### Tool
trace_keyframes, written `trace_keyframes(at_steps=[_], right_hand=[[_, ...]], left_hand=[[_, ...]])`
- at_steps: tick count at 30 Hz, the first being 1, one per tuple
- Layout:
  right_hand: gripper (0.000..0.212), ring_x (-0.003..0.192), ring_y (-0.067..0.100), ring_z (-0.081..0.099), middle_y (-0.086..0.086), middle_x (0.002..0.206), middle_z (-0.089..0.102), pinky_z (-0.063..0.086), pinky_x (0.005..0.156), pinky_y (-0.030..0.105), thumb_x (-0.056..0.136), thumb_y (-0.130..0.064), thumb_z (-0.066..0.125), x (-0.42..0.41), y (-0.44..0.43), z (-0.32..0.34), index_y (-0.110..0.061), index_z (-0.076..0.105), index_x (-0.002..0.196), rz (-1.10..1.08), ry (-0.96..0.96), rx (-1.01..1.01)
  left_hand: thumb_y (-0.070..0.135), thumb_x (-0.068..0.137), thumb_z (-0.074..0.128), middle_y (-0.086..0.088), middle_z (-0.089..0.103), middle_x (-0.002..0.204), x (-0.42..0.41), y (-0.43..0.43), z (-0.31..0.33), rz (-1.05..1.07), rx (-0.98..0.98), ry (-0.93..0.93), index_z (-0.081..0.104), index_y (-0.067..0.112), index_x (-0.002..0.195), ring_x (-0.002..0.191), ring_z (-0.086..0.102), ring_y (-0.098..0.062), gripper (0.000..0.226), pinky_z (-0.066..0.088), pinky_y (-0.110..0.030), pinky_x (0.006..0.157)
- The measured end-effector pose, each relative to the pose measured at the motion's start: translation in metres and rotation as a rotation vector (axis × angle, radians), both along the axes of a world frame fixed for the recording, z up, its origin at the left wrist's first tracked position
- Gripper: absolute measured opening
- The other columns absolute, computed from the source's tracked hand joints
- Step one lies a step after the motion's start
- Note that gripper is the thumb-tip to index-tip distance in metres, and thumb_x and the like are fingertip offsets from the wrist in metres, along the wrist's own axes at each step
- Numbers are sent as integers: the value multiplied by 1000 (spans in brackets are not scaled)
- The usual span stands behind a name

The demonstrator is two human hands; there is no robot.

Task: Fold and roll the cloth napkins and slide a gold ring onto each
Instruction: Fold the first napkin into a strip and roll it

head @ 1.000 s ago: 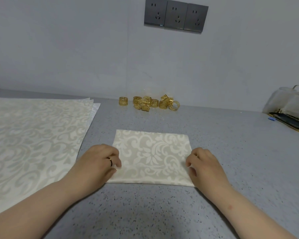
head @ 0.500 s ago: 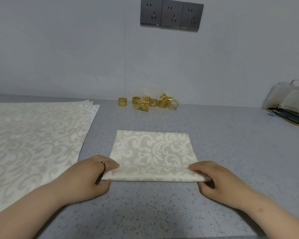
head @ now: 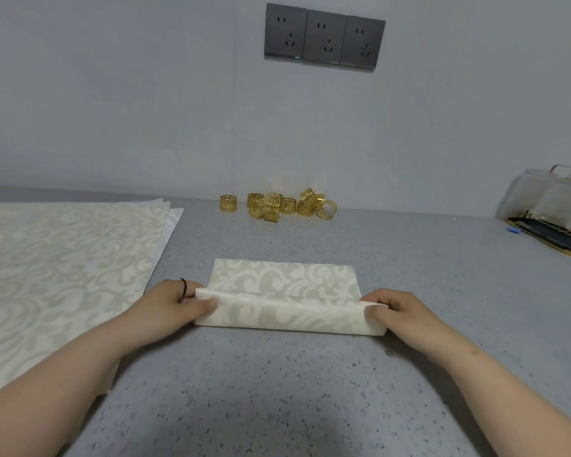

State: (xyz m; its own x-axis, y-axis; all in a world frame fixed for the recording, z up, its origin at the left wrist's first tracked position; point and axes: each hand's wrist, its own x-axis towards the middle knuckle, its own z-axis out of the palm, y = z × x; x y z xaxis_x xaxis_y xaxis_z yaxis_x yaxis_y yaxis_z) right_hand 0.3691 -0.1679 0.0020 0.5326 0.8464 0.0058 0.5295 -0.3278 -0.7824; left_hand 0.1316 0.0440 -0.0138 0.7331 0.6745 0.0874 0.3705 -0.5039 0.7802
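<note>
On the speckled grey countertop (head: pixel 277 390) under three dark wall sockets (head: pixel 323 36), my left hand (head: pixel 175 305) and right hand (head: pixel 399 313) each pinch an end of the half-rolled napkin (head: pixel 287 313).

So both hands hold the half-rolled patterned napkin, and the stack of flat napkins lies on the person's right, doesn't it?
Not quite. In the head view the left hand and right hand do hold the half-rolled napkin, but the stack of flat napkins lies on the person's left.

Open counter (head: pixel 442 265) between napkin (head: pixel 284 278) and rings (head: pixel 277 207); napkin stack (head: pixel 63 275) blocks left, glass jars (head: pixel 548 199) far right.
</note>
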Motion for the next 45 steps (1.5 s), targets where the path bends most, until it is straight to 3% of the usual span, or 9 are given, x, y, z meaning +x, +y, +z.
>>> trace_keyframes(at_steps=[8,15,21,24,28,32,37,42,45], right_hand=[[8,79,5,49,-8,92,57,36,65,14,87,-28,58,6,29,-16,-20,58,90,-184,-100,22],[19,83,7,48,-12,104,36,39,70,21,85,-30,61,4,34,-29,-21,53,99,-228,-416,15],[12,73,3,41,-13,71,57,34,70,13,80,-25,50,8,27,-28,-28,57,71,78,-768,228],[44,74,4,55,-11,75,65,41,67,14,92,-47,34,8,19,-29,-20,66,79,202,-843,113],[40,80,12,67,-7,88,69,45,73,18,78,-46,45,6,14,-32,-17,68,95,224,-885,6],[38,110,15,56,-3,118,60,37,90,14,85,-23,47,0,19,-23,-14,57,120,182,-778,-14],[33,103,15,53,0,116,60,40,83,21,87,-10,47,-9,16,-11,-17,57,118,114,-661,-128],[24,83,12,57,-1,96,66,43,72,21,86,-11,48,-22,-22,-6,-19,64,102,154,-495,-141],[18,68,6,51,-5,77,62,38,63,13,87,-12,51,-27,-44,-3,-24,64,82,141,-256,-87]], left_hand=[[40,75,65,9,64,74,20,1,-2,229,-38,-63,59,24,79,72,59,-11,17,36,-17,58],[47,85,54,10,49,80,21,-6,-3,360,397,264,36,27,126,78,50,-15,49,33,-27,59],[32,78,57,34,52,95,11,16,-11,-20,617,-75,61,34,91,91,49,-4,13,39,-13,75],[41,81,40,24,66,90,6,20,-16,-172,768,16,72,26,87,89,50,-1,35,57,-30,63],[77,66,21,13,56,127,8,13,-14,-115,704,145,58,25,123,119,48,-4,85,38,-17,92],[67,54,7,17,36,143,10,7,-13,-97,619,241,36,30,138,131,33,1,96,23,-5,93],[34,96,37,12,40,141,8,-4,-8,-68,692,283,37,30,137,129,37,-3,42,30,-13,98],[69,61,3,29,46,123,-29,-35,-3,-171,631,314,41,55,116,115,43,7,68,34,-8,89],[74,60,26,30,61,99,-51,-53,5,-183,361,159,50,67,90,95,54,9,39,41,-9,81]])
